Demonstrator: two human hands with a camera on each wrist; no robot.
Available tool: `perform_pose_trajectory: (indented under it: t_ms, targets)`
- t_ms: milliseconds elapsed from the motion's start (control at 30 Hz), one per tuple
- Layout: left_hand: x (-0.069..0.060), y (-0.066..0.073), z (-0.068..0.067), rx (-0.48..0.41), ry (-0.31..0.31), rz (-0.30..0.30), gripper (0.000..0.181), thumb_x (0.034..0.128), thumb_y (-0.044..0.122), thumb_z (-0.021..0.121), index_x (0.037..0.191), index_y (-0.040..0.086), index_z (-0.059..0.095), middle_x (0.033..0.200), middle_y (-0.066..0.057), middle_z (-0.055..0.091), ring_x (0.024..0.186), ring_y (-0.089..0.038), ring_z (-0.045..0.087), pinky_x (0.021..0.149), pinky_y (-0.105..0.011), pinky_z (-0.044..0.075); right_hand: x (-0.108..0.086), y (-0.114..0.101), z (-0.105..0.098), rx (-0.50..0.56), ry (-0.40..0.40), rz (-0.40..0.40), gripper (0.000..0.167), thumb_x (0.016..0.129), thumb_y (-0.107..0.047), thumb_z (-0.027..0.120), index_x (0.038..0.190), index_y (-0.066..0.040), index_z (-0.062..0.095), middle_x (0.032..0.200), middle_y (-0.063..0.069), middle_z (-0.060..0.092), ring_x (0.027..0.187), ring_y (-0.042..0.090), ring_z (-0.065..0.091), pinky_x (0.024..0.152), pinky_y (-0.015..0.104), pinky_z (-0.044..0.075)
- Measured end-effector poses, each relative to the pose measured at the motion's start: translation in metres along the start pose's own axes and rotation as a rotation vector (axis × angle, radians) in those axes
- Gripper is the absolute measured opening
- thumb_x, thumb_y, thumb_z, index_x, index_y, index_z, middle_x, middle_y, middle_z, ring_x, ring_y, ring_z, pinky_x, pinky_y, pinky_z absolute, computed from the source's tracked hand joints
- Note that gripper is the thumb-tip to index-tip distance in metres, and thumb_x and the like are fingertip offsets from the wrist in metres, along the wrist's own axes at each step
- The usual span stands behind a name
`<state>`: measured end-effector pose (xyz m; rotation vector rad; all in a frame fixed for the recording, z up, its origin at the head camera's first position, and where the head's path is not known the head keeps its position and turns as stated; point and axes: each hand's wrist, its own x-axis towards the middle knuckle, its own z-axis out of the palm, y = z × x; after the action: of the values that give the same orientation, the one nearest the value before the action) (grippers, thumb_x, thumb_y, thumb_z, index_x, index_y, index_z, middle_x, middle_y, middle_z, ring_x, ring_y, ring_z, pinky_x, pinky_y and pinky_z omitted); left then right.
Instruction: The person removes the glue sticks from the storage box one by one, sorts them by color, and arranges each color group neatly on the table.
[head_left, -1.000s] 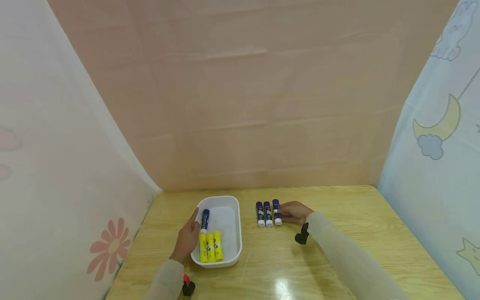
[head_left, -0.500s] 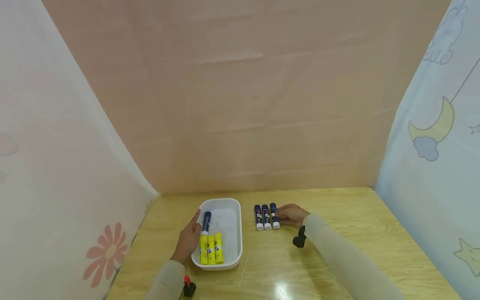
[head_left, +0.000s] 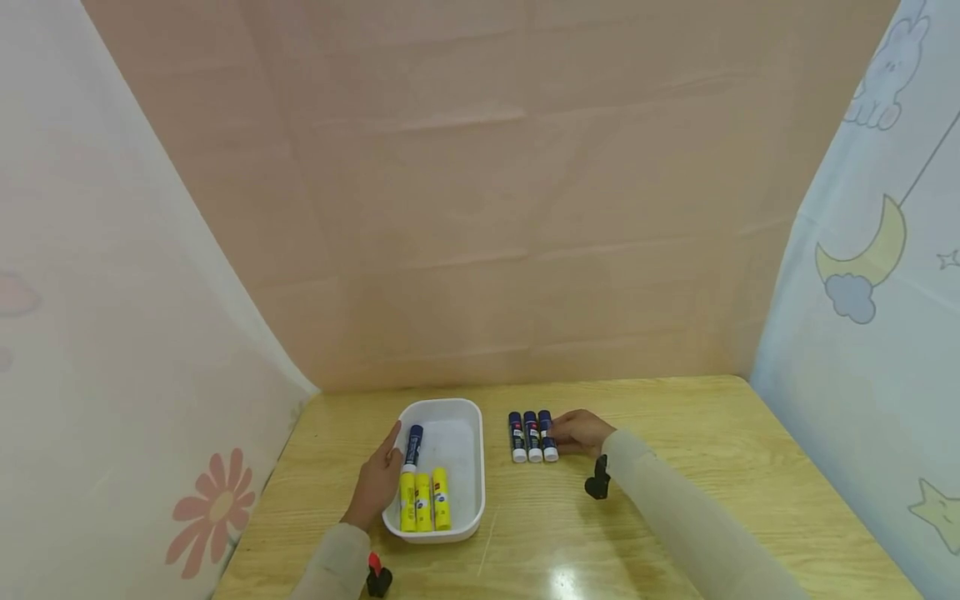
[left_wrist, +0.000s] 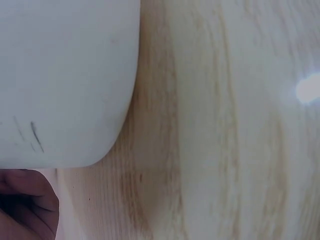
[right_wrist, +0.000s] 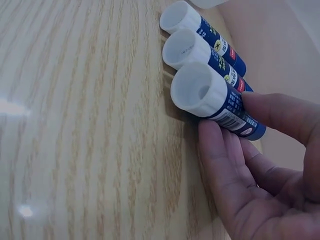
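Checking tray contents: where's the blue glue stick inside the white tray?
In the head view, the blue glue stick lies along the left side of the white tray, just beyond the leftmost yellow stick and beside the left hand.

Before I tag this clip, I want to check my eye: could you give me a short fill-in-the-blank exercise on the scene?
The white tray holds three ____ sticks and one blue stick.
The row beside the tray has ____ blue sticks.
Within that row, the right hand grips the stick that is ____ from the tray.

Missing words: yellow; three; farthest.
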<state>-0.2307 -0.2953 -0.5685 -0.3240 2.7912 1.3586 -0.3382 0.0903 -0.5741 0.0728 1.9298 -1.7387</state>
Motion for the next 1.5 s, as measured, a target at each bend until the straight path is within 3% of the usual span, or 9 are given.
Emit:
perform_pose_trajectory:
  t_ms: [100,167,267,400,633,933,1067,1333,1500]
  targets:
    - [-0.0003,-0.0005,0.0008,-0.005,-0.004,-0.01,0.053,0.1046,0.035,0.035,0.156,0.033,0.022,0.154,-0.014,0.032,0.131,-0.039,0.043,0.103,-0.057,0.033,0.0009,0.0018,0.0001,-0.01,0.002,0.005,0.048,0.089,-0.003,0.067,0.13,0.016,0.048,0.114,0.022,0.063,0.095,0.027,0.067,0.081,0.04,0.054]
    - [-0.0009,-0.0006,0.001,0.001,0.001,-0.006,0.053,0.1047,0.035,0.035,0.156,0.033,0.022,0.153,-0.015,0.033,0.127,-0.037,0.048,0.102,-0.057,0.035,0.001,0.0024,0.0003,-0.013,0.006,0.006,0.049,0.089,-0.003,0.067,0.13,0.016,0.048,0.114,0.023,0.062,0.095,0.027,0.067,0.081,0.04,0.054]
    - [-0.0015,-0.0006,0.0008,0.003,0.013,0.009,0.052,0.1048,0.033,0.035,0.156,0.032,0.023,0.15,-0.017,0.038,0.099,-0.03,0.062,0.095,-0.051,0.045,0.0006,0.002,0.0007,-0.025,0.009,0.006,0.047,0.09,-0.003,0.066,0.13,0.015,0.049,0.114,0.023,0.062,0.095,0.027,0.066,0.081,0.041,0.054]
    - [-0.0015,0.0001,0.0006,0.003,0.022,0.025,0.052,0.1047,0.032,0.035,0.155,0.031,0.025,0.146,-0.019,0.044,0.068,-0.022,0.053,0.08,-0.044,0.048,0.0,0.0001,0.0017,-0.045,0.013,0.008,0.043,0.09,-0.003,0.066,0.127,0.014,0.051,0.113,0.022,0.063,0.096,0.028,0.066,0.082,0.042,0.054]
    - [-0.0018,0.0021,-0.0008,-0.008,0.014,0.013,0.053,0.1045,0.033,0.035,0.156,0.031,0.024,0.151,-0.018,0.037,0.097,-0.025,0.057,0.096,-0.054,0.043,-0.0003,-0.0027,0.0014,-0.069,0.004,-0.01,0.045,0.091,-0.004,0.065,0.128,0.016,0.048,0.115,0.026,0.061,0.097,0.03,0.066,0.082,0.041,0.054]
    - [-0.0016,0.0007,0.0013,-0.019,0.018,0.006,0.052,0.1044,0.033,0.036,0.155,0.032,0.025,0.151,-0.016,0.037,0.1,-0.028,0.058,0.099,-0.055,0.04,0.0013,0.0033,-0.0034,-0.074,-0.007,-0.01,0.039,0.1,-0.007,0.051,0.132,0.015,0.047,0.117,0.023,0.061,0.096,0.025,0.065,0.081,0.039,0.054]
    - [-0.001,-0.0001,0.0022,-0.009,0.02,0.002,0.053,0.1044,0.033,0.035,0.156,0.031,0.024,0.152,-0.016,0.036,0.114,-0.03,0.054,0.102,-0.058,0.035,0.0009,0.0038,-0.0024,-0.068,0.002,-0.012,0.037,0.1,-0.005,0.049,0.132,0.014,0.046,0.114,0.02,0.061,0.092,0.023,0.063,0.081,0.039,0.054]
    - [0.0018,-0.0023,0.0019,0.015,0.042,0.026,0.052,0.1043,0.032,0.036,0.155,0.032,0.025,0.148,-0.018,0.042,0.074,-0.018,0.054,0.084,-0.043,0.047,-0.0013,0.0028,-0.0021,-0.05,0.034,0.008,0.039,0.098,-0.004,0.053,0.134,0.01,0.046,0.107,0.018,0.06,0.087,0.023,0.06,0.079,0.037,0.055]
    - [0.0032,-0.004,0.0019,0.027,0.044,0.039,0.052,0.1044,0.031,0.036,0.155,0.03,0.025,0.146,-0.019,0.043,0.071,-0.017,0.053,0.079,-0.041,0.047,-0.003,0.0024,-0.0032,-0.046,0.014,-0.002,0.043,0.098,-0.005,0.051,0.137,0.01,0.041,0.111,0.019,0.06,0.088,0.023,0.06,0.08,0.037,0.054]
